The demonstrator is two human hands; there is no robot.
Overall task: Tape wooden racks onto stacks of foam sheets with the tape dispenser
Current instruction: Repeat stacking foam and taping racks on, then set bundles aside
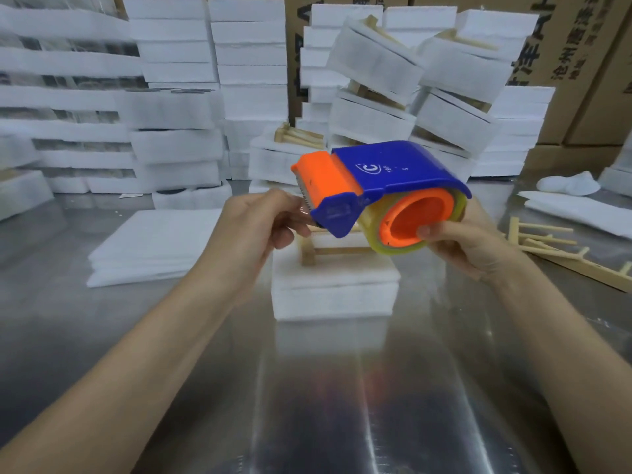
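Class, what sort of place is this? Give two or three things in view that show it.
Probably a packing workshop or warehouse: tall stacks of foam sheets, cardboard boxes behind them, and a tape dispenser held over a metal table.

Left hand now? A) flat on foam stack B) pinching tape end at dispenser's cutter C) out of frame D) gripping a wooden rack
B: the left hand pinches the clear tape end at the cutter of the blue-and-orange plastic tape dispenser, which the right hand holds.
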